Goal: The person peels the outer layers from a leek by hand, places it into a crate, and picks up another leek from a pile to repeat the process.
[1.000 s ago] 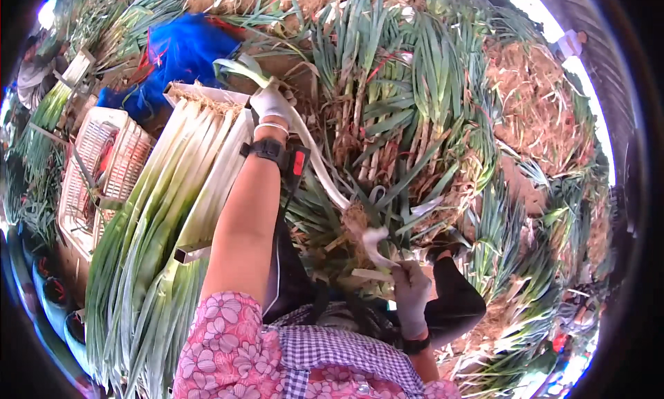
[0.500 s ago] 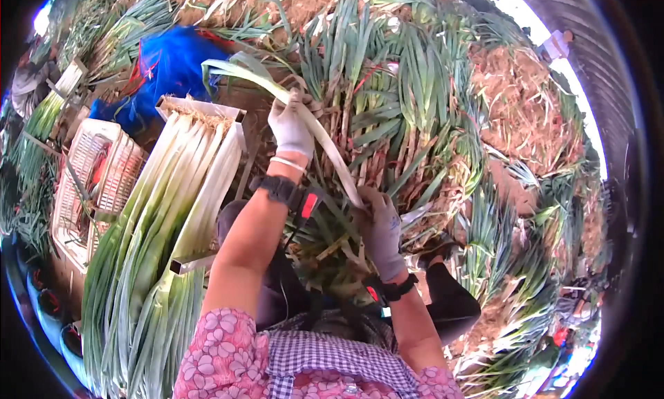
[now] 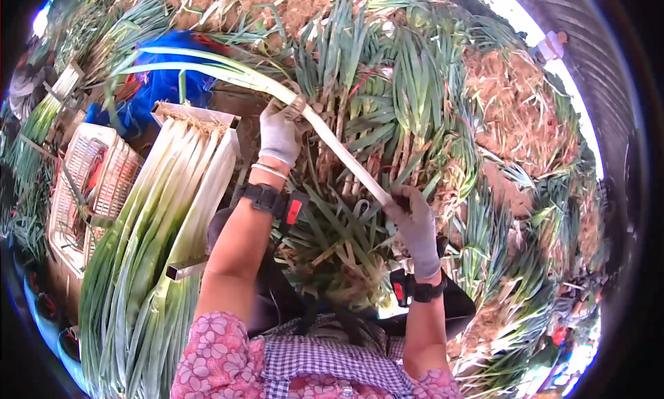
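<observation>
Currently: left hand [image 3: 280, 133] fingers wrapped round green onion [image 3: 332, 146] mid-stalk; right hand [image 3: 415, 223] fingers pinching its white root end. Stalk held slanted above untrimmed onion heap [image 3: 387, 88]. Stacked cleaned onions [image 3: 173, 212] lie left, beside white crate [image 3: 86, 184].

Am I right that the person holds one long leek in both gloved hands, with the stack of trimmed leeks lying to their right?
Not quite: the head view shows the stack of trimmed leeks on their left. The left hand and right hand do both hold the long leek.
</observation>
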Tool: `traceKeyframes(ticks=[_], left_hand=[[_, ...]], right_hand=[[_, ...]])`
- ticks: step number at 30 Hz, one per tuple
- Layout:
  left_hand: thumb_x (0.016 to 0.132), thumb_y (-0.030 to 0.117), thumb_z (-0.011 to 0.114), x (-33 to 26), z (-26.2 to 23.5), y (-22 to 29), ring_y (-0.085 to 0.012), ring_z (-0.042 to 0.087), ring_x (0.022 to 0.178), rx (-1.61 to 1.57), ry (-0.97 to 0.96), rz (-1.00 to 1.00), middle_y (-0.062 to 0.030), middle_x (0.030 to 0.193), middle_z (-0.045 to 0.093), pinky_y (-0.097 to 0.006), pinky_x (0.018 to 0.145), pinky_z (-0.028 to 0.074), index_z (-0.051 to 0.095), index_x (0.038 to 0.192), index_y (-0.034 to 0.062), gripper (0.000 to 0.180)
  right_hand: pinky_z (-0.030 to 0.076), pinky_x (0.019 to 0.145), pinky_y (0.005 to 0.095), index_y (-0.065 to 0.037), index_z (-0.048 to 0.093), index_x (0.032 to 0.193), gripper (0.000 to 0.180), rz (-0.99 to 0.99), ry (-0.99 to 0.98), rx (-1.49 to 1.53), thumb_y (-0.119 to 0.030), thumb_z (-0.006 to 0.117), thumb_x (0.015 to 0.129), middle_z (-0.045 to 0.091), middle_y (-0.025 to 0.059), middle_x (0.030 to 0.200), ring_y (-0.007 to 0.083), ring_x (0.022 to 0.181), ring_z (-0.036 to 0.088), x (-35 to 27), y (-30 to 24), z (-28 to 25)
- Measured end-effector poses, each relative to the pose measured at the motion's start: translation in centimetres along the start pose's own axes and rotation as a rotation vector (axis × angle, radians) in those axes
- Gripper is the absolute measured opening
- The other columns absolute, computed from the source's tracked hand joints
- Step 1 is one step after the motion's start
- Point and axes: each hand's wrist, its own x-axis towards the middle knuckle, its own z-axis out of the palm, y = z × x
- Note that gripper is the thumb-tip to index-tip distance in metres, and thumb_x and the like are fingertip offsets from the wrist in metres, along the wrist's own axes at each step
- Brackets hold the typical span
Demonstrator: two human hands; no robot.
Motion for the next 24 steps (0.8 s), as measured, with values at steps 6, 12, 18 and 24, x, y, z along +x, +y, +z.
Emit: traceKeyframes(ticks=[6, 12, 18, 24], left_hand=[[0.089, 0.010, 0.062, 0.5, -0.5, 0.1, -0.0223, 0.065, 0.073, 0.124, 0.084, 0.061, -0.0081, 0.086, 0.063, -0.035, 0.061, 0.054, 0.059, 0.099, 0.0005, 0.014], [0.085, 0.011, 0.068, 0.7, -0.9, -0.5, -0.0118, 0.056, 0.058, 0.339, 0.126, 0.249, -0.0024, 0.072, 0.059, -0.026, 0.050, 0.046, 0.058, 0.092, 0.0035, 0.014], [0.083, 0.015, 0.070, -0.1, -0.7, 0.5, -0.0121, 0.051, 0.048, 0.372, 0.132, 0.106, -0.0033, 0.066, 0.056, -0.024, 0.040, 0.038, 0.054, 0.084, 0.0040, 0.019], [0.086, 0.019, 0.067, -0.9, 0.4, 1.1, -0.0112, 0.051, 0.047, 0.420, 0.082, 0.074, -0.0038, 0.066, 0.057, -0.024, 0.037, 0.038, 0.054, 0.085, 0.0045, 0.020]], right_hand=[[0.047, 0.070, 0.0341, -0.002, 0.056, 0.100, 0.041, -0.094, 0.066, -0.275, -0.008, 0.079, 0.066, 0.060, 0.0126, 0.087, 0.0254, 0.079, 0.060, 0.2, -0.6, 0.9], [0.045, 0.061, 0.0291, -0.003, 0.057, 0.083, 0.023, -0.112, 0.188, -0.148, -0.001, 0.075, 0.069, 0.056, 0.0063, 0.075, 0.0176, 0.064, 0.055, -0.6, -1.4, 1.3], [0.045, 0.062, 0.0257, -0.001, 0.056, 0.083, 0.019, -0.176, 0.197, -0.037, 0.002, 0.071, 0.073, 0.059, 0.0057, 0.076, 0.0129, 0.066, 0.055, -1.0, 0.0, 1.0], [0.043, 0.062, 0.0218, -0.003, 0.056, 0.087, 0.016, -0.057, 0.271, 0.159, 0.003, 0.068, 0.078, 0.060, 0.0010, 0.078, 0.0069, 0.068, 0.050, -0.8, 1.7, 0.2]])
